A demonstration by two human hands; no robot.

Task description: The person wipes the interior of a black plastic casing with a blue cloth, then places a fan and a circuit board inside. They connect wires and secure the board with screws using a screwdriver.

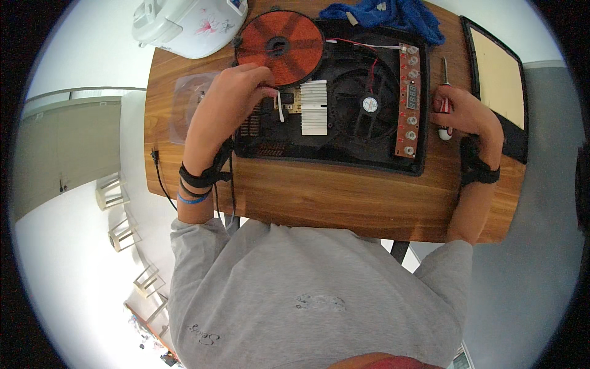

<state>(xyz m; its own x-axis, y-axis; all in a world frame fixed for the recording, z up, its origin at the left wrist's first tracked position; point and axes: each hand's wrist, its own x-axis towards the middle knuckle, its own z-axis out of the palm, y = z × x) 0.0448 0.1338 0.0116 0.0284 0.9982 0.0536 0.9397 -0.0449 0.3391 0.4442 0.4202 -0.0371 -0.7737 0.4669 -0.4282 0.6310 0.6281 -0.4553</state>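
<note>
An opened induction cooker lies on the table, its black housing [362,161] facing up. My left hand [236,89] is at the near left edge of the round copper coil [261,60], fingers pinched. A short white strip or sleeved lead [281,106] hangs at its fingertips; its upper end is hidden. Beside it stands the silver heat sink [314,107]. To the right are the black fan [350,117] and the control board [406,132] with a small display. My right hand [461,111] closes around the red and white handle of a screwdriver [445,77], its shaft pointing away from me.
The cooker's top panel [499,77] lies at the far right. A blue cloth [393,18] is behind the housing. A white appliance [190,27] stands at the back left, near a clear plastic tray [181,111]. A black plug and cord [155,161] hang at the table's left edge.
</note>
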